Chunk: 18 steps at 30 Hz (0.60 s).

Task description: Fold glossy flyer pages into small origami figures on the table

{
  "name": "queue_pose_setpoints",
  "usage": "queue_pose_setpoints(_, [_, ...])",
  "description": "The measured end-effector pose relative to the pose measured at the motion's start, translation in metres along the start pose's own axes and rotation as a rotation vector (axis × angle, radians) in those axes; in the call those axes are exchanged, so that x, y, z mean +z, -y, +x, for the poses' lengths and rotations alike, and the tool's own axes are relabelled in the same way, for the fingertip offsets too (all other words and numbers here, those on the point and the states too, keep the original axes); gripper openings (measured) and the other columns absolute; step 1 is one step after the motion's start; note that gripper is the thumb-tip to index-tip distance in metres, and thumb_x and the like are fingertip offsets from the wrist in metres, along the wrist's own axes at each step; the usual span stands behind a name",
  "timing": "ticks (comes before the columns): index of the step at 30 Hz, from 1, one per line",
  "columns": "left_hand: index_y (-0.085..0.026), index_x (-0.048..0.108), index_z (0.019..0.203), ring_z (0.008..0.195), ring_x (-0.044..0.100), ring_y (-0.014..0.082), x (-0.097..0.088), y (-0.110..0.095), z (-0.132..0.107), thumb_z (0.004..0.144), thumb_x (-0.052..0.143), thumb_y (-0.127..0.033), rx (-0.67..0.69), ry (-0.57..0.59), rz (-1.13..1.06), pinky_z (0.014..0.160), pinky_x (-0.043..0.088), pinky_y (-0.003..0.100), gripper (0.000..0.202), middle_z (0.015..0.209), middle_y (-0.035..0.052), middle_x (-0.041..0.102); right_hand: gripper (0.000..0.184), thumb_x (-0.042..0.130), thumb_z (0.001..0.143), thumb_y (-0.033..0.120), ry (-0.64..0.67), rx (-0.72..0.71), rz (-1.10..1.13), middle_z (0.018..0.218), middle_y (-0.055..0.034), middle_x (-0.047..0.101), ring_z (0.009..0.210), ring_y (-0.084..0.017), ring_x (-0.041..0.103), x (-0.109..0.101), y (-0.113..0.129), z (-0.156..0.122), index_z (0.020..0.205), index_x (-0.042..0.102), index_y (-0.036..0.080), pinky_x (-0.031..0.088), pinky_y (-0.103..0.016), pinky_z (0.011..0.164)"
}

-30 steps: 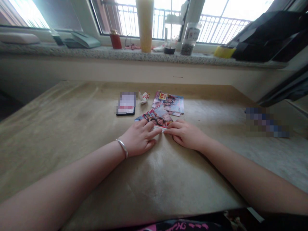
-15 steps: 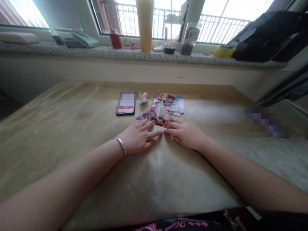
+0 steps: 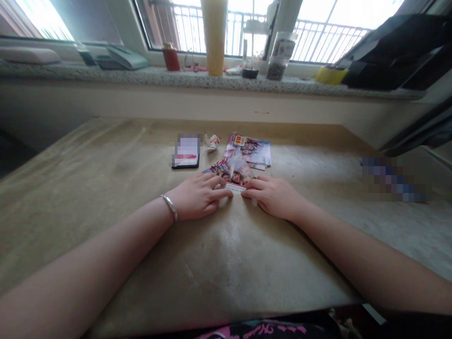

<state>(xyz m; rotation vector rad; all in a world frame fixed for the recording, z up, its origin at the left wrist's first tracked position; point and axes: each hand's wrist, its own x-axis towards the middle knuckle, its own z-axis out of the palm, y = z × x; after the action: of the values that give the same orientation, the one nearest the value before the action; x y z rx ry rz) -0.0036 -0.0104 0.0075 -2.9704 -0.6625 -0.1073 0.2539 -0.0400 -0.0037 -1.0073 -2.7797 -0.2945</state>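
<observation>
A colourful printed paper leaflet (image 3: 233, 175) lies on the table before me, with a white strip along its near edge, where it looks folded over. My left hand (image 3: 197, 195), with a silver bangle at the wrist, has its fingers closed on the leaflet's left near edge. On the right near corner, my right hand (image 3: 270, 194) grips the same edge between index finger and thumb. The fingers hide both near corners. Just behind lies a small stack of similar leaflets (image 3: 259, 149), partly overlapped by the one I hold.
A phone or small tablet (image 3: 187, 151), its screen lit, lies left of the leaflets, beside a crumpled paper piece (image 3: 212, 142). At the far right of the table (image 3: 148, 263) is a blurred bluish object (image 3: 393, 180). Jars and a black bag (image 3: 391, 56) stand on the windowsill (image 3: 212, 82).
My left hand has slid slightly left along the leaflet's near edge, leaving more of the white strip showing. My right hand has hardly moved.
</observation>
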Motion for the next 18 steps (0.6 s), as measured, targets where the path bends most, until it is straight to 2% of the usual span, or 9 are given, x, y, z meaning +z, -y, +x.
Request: queue_pose_setpoints(18, [-0.023,0.063,0.112,0.109,0.054,0.0208,-0.006,0.014,-0.008,0.091,0.039,-0.018,0.037,-0.021,-0.148,0.096,0.044,0.037,0.033,0.121,0.0069,0.059,0.032,0.048,0.084,0.013,-0.008,-0.008,-0.017,0.11,-0.0066,0.064,0.094,-0.02,0.054,0.003,-0.002,-0.001,0.108,0.066,0.024,0.041,-0.028,0.07])
